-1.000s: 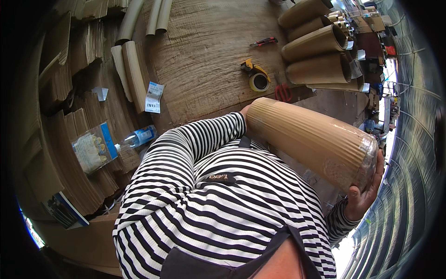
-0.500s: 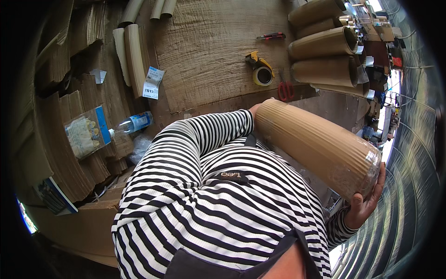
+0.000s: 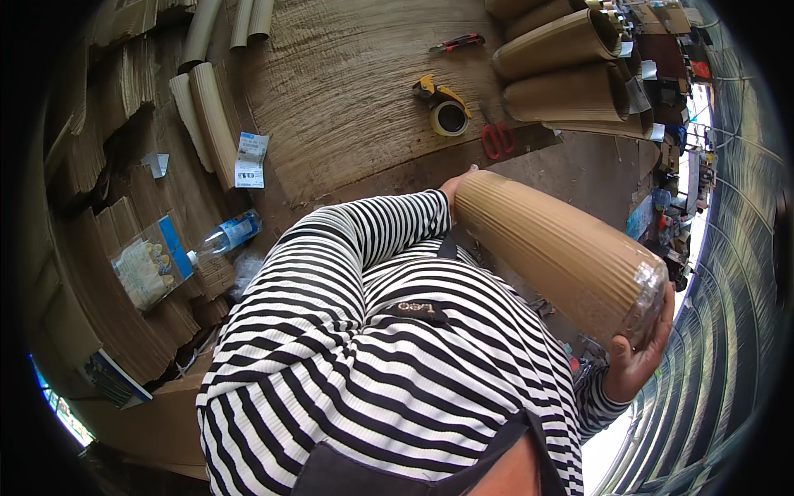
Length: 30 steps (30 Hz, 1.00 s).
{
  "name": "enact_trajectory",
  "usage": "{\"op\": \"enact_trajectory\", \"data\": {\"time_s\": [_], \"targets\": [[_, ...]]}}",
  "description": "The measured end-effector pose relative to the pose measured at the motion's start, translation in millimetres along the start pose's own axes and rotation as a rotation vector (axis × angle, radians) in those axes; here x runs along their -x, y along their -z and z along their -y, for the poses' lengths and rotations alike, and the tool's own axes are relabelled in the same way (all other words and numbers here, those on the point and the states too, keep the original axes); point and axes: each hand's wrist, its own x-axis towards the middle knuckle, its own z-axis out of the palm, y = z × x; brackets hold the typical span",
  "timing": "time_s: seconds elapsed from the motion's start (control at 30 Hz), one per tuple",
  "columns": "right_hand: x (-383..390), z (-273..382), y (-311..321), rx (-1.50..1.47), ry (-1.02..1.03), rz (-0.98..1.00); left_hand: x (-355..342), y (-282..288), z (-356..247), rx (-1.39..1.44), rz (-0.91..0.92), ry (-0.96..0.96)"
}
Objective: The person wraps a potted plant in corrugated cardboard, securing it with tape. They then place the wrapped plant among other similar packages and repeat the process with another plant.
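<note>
A tube-like roll of corrugated cardboard (image 3: 556,248) lies slantwise in front of my body at the right, held off the table. Its lower right end is covered with shiny clear tape or film. My left hand (image 3: 454,183) grips the upper left end, most of its fingers hidden behind the cardboard. The other end rests in my right hand (image 3: 643,357), with the thumb on the near side and the fingers curled around the rim. Beyond the roll, red-handled scissors (image 3: 497,141) and a yellow tape dispenser (image 3: 447,114) lie on the table.
A red and black utility knife (image 3: 457,42) lies farther back on the wooden table (image 3: 347,91). Several similar cardboard rolls (image 3: 566,97) stand at the far right. On the left are stacked cardboard sheets (image 3: 124,70), a printed paper label (image 3: 251,159), a plastic bottle (image 3: 229,234) and a clear packet (image 3: 153,263).
My view has turned a little to the right, so the table and its tools appear shifted left. Both hands keep their hold on the cardboard roll, which has barely moved against my body.
</note>
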Motion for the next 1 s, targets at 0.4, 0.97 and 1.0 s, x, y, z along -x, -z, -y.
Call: {"op": "enact_trajectory", "data": {"time_s": [0.4, 0.97, 1.0], "targets": [[11, -4, 49, -0.054, 0.102, -0.162, 3, -21, 5, -0.141, 0.08, -0.018], [19, -36, 30, -0.348, 0.02, -0.235, -1, -28, 2, -0.263, 0.053, 0.031], [19, -37, 31, -0.286, 0.041, -0.228, -5, -24, 3, -0.279, 0.034, 0.011]]}}
